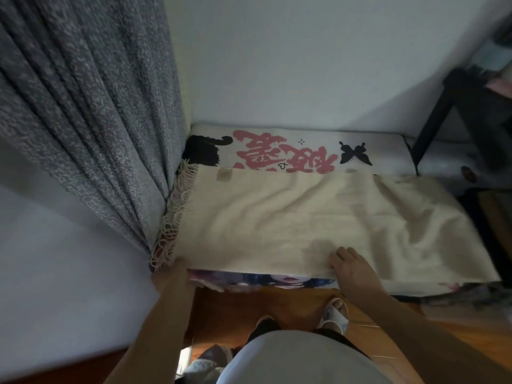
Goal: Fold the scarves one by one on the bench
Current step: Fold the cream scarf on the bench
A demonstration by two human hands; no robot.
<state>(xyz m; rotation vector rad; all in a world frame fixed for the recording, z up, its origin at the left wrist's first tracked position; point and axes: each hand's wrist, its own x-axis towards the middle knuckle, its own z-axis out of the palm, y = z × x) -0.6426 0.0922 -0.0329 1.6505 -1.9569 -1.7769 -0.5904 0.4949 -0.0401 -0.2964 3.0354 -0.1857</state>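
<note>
Closest to the lens, a pale shirt front (299,356) fills the bottom edge, with two slippered feet (333,311) on the wooden floor (249,306) just beyond it. A heavy grey curtain (83,120) hangs at the left and crowds the end of the bench (277,281), its folds touching the fringe (171,217) of the cream scarf (304,217). At the right a dark frame (443,106) leans in front of the wall, and whatever sits behind it is blurred. The bench is covered by a printed cloth (277,151) with pink characters and a black butterfly; most of that print is hidden under the scarf, and only a strip shows along the front edge. The scarf lies spread lengthwise over the bench, wrinkled, its right end drooping off toward the corner. The left hand (177,270) is at the scarf's near left corner beside the fringe; its fingers go under the edge out of sight, so whether they pinch the cloth cannot be told. The right hand (352,270) rests flat on the scarf's near edge, fingers straight and close together, pressing the cloth down. A dark bundle (205,364) near the bottom edge is too dim to identify.
</note>
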